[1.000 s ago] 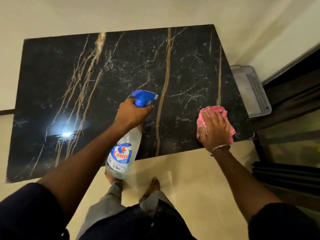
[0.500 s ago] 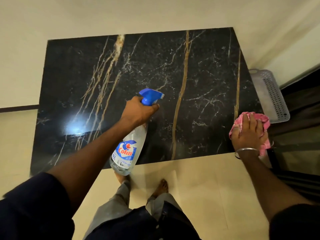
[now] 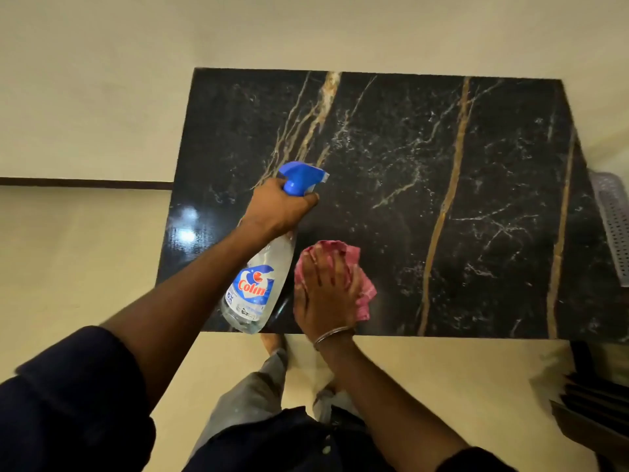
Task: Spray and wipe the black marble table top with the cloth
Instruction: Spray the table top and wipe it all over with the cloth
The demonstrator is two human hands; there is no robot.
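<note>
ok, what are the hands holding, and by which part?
Left hand grips the spray bottle by its neck, under the blue trigger head. Right hand holds nothing: straight fingers press the pink cloth onto the table top.

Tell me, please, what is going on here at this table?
A person is cleaning the black marble table top. The left hand grips the spray bottle just under its blue trigger head, holding it tilted over the surface. The right hand presses the pink cloth flat on the marble near the front edge, right beside the bottle.
</note>
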